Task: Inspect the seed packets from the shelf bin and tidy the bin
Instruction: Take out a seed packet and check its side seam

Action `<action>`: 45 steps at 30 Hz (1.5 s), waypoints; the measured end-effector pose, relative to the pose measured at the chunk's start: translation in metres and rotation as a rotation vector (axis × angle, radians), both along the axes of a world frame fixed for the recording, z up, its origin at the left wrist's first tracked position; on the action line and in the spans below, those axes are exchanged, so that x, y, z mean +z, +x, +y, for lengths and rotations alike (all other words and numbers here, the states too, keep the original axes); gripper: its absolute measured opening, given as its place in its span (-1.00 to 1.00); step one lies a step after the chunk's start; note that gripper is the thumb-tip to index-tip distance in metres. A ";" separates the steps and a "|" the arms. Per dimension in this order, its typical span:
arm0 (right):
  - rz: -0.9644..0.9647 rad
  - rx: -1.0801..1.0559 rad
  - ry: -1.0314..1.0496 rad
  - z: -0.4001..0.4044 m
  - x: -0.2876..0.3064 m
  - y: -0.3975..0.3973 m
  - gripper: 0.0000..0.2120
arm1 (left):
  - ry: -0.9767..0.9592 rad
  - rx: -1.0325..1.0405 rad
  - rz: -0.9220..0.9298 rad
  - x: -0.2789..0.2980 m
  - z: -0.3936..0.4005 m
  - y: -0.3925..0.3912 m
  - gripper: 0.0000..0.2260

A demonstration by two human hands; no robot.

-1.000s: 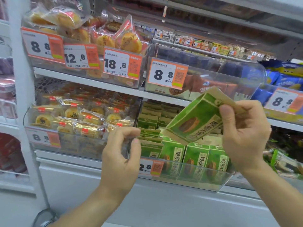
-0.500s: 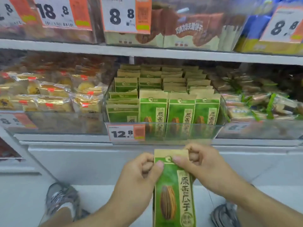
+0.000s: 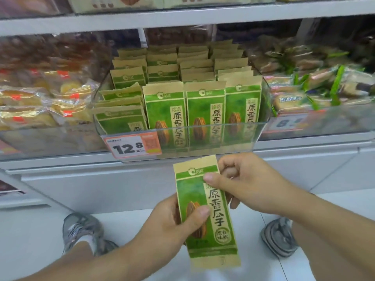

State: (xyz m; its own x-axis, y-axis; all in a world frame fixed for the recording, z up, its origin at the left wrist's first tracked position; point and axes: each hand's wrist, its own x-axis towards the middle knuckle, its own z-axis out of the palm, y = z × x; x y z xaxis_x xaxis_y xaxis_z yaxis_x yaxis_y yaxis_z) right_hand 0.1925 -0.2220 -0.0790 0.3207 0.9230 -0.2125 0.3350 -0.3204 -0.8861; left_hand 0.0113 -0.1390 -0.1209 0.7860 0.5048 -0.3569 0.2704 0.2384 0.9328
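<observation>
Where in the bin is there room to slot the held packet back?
The clear bin has slack in its left column, where packets sit slumped low beside the price tag. The three upright front packets are crowded edge to edge.

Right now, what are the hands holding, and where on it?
One green and tan paper seed packet: the left hand grips its middle, the right hand pinches near its top.

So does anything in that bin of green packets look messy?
Yes. The left column of packets in the bin leans back, tilted and sunk lower, while the other front packets stand upright. The price tag also hangs crooked.
</observation>
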 end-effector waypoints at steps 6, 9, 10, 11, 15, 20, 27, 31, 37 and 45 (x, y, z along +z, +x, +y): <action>0.148 0.138 -0.128 0.000 -0.004 0.002 -0.54 | -0.025 0.139 -0.003 -0.004 0.010 -0.012 -0.68; 0.159 0.203 -0.163 -0.002 -0.005 0.001 -0.50 | -0.095 0.107 0.020 0.005 0.021 -0.020 -0.66; 0.171 0.200 -0.150 -0.002 -0.006 0.000 -0.51 | -0.129 0.055 0.007 0.009 0.026 -0.023 -0.63; 0.184 0.187 -0.127 -0.001 -0.007 -0.002 -0.52 | -0.149 -0.017 -0.011 0.013 0.030 -0.027 -0.60; 0.238 0.115 -0.035 0.004 -0.012 -0.010 -0.57 | -0.076 -0.202 -0.006 0.024 0.040 -0.040 -0.60; 0.280 0.097 -0.016 0.013 -0.005 -0.011 -0.55 | 0.037 -0.040 -0.036 0.030 0.047 -0.036 -0.60; 0.291 0.287 -0.023 0.007 -0.004 -0.009 -0.33 | 0.175 0.041 -0.050 0.034 0.049 -0.030 -0.78; 0.183 0.306 0.006 0.004 -0.004 -0.006 -0.24 | 0.179 0.038 -0.037 0.035 0.050 -0.027 -0.77; 0.164 0.302 0.037 0.005 -0.005 -0.006 -0.21 | 0.165 0.045 -0.035 0.037 0.050 -0.025 -0.74; 0.211 0.168 0.092 0.006 -0.007 -0.006 0.08 | 0.135 0.071 0.042 0.040 0.049 -0.023 -0.79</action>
